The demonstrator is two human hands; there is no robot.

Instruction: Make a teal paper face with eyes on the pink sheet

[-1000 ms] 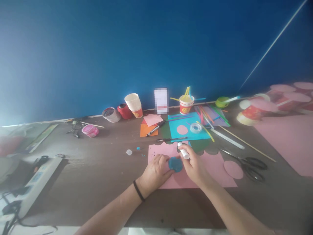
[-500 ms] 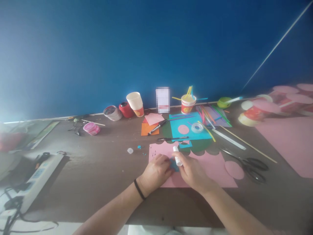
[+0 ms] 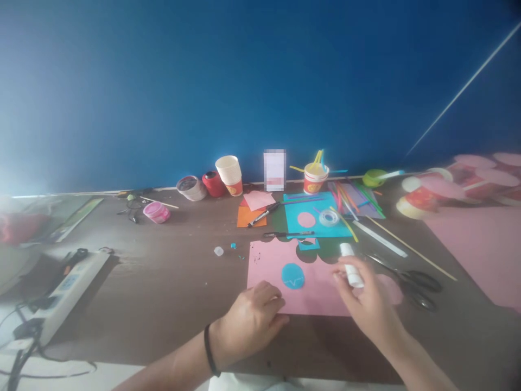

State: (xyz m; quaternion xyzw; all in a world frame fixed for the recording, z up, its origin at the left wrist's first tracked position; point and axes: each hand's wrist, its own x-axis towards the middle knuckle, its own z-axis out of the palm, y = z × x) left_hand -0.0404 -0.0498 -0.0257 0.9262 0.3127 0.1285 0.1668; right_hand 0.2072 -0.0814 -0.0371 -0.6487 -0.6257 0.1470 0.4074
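A white glue stick (image 3: pixel 351 266) is in my right hand (image 3: pixel 370 298), between thumb and fingers, above the right part of a pink paper sheet (image 3: pixel 264 266) with a scalloped far edge. On that sheet lies a blue paper circle (image 3: pixel 292 276) with a pale zigzag streak on its lower part. My left hand (image 3: pixel 256 312) rests at the sheet's near edge, fingers loosely bent and thumb apart, with nothing in it. A pink paper circle (image 3: pixel 391 288) lies partly behind my right hand, beside black-handled scissors (image 3: pixel 421 282). A small translucent cap (image 3: pixel 218 251) sits left of the sheet.
Farther back are pens (image 3: pixel 288 234), a blue sheet (image 3: pixel 295 206) with a tape roll (image 3: pixel 329 217), stacked paper cups (image 3: pixel 229 174) and a cup of straws (image 3: pixel 316 176). A power strip (image 3: pixel 73 288) lies left; pink-topped cups (image 3: pixel 423 198) and a large pink sheet (image 3: pixel 480 250) right.
My right hand has moved right with the glue stick, away from the blue circle. My left hand has let go of the circle and drawn back toward me, leaving it in full view.
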